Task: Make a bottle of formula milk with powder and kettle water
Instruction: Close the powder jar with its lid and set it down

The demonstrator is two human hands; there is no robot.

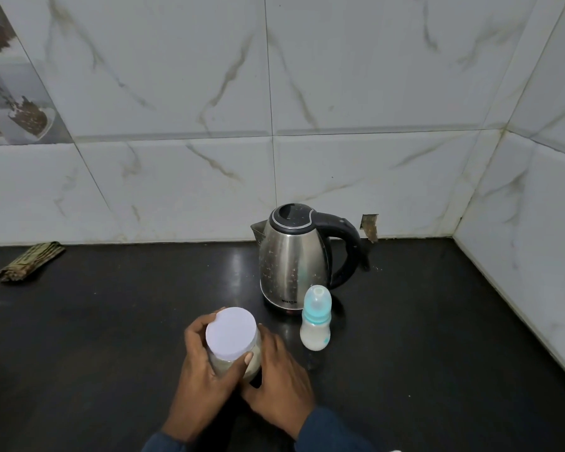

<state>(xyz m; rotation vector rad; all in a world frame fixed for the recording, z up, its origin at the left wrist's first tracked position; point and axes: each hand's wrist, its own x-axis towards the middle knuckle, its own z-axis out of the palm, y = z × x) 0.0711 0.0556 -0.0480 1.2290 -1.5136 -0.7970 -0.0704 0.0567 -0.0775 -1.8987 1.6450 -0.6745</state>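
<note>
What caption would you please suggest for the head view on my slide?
Both hands, left hand and right hand, grip a lidded powder jar beside a capped baby bottle and steel kettle.

- Your two hands, left hand (206, 380) and right hand (279, 383), wrap the powder jar (234, 345) at the near centre of the counter (111, 321).
- Just right of them stands the baby bottle (316, 318), with the kettle (294, 256) close behind it; you have only a narrow gap there.
- To your left the counter lies open up to a folded cloth (30, 261) by the wall.
- Right of the bottle, bare counter runs to the side wall (519, 256).
</note>
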